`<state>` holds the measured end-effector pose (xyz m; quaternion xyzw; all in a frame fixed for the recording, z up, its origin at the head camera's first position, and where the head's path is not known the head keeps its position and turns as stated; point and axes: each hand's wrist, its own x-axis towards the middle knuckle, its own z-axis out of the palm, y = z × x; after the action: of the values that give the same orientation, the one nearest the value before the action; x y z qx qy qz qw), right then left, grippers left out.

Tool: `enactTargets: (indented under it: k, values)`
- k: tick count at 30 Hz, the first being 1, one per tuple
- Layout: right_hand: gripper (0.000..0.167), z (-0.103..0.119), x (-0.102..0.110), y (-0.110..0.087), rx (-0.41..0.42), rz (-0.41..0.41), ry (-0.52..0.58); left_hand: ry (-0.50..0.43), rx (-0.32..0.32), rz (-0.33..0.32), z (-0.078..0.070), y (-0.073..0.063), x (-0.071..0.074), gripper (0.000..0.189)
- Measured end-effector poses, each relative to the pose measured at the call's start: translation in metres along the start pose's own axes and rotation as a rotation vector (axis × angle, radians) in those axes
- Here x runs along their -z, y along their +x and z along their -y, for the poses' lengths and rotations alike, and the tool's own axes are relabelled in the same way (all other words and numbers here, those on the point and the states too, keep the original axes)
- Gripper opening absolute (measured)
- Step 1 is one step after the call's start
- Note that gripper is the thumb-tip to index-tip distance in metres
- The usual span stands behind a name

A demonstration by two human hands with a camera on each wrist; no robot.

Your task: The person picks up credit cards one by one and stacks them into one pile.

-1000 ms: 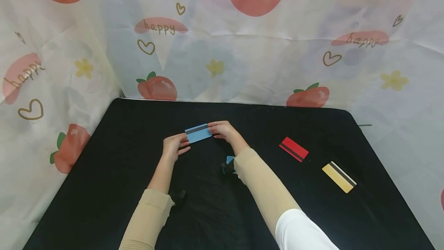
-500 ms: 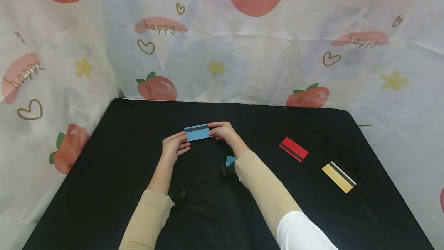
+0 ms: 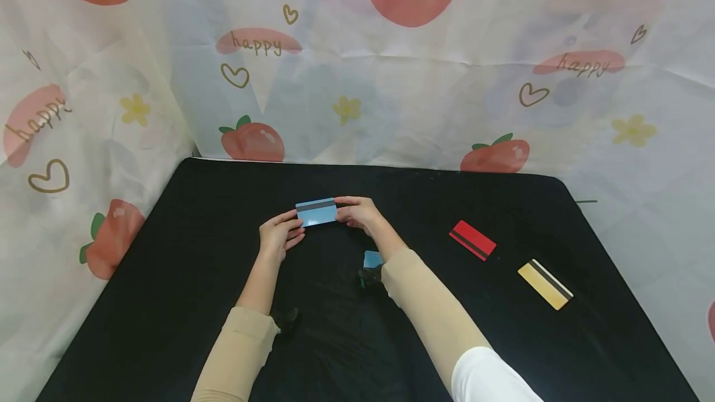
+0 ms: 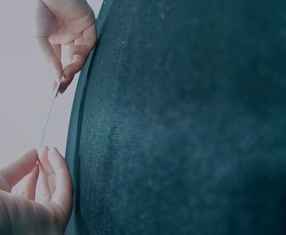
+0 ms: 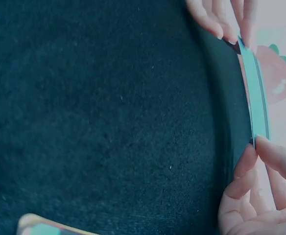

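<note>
A light blue card (image 3: 316, 213) with a dark stripe along its upper part is held up between both hands over the black table. My left hand (image 3: 277, 236) pinches its left end between thumb and fingers. At the opposite end, my right hand (image 3: 360, 213) pinches the card too. The left wrist view shows the card (image 4: 48, 117) nearly edge-on, a thin line between the fingertips. Seen from the right wrist, the card (image 5: 253, 93) looks like a narrow, steep turquoise strip with the stripe on one side.
Another blue piece (image 3: 372, 259) lies near the right sleeve, partly hidden by a small dark object (image 3: 370, 276). On the right of the black table (image 3: 223, 191) lie a red card (image 3: 473, 240) and a yellow card (image 3: 545, 285). A printed cloth (image 3: 413, 104) hangs behind.
The blue card has levelled and shifted slightly left, still in both hands. The right forearm has moved a little right, baring more of the blue piece beside its sleeve.
</note>
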<state>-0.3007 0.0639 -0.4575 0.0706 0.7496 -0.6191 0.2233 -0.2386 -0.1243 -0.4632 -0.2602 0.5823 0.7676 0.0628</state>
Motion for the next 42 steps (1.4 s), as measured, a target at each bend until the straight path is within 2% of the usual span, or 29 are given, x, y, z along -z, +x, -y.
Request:
enactTargets:
  k: [6,11,17,25,34,42]
  values:
    - [0.045,0.001,-0.002,-0.007,-0.008,-0.019,0.069,-0.028,-0.052,-0.006,0.000,-0.005,-0.001,0.036]
    - [0.044,0.002,-0.001,-0.013,-0.002,-0.045,0.116,-0.009,-0.048,-0.001,0.000,-0.005,-0.003,0.038]
    - [0.043,0.000,0.002,-0.020,0.008,-0.051,0.140,0.007,-0.049,0.065,-0.001,-0.003,-0.002,0.044]
    - [0.048,-0.003,0.008,-0.033,0.015,-0.060,0.108,0.062,-0.094,0.139,-0.003,-0.011,-0.004,0.049]
    - [0.048,-0.010,0.017,-0.045,0.033,-0.101,0.090,0.117,-0.148,0.167,0.001,-0.018,-0.012,0.048]
    - [0.047,-0.017,0.027,-0.058,0.066,-0.113,0.075,0.137,-0.171,0.187,0.007,-0.024,-0.019,0.049]
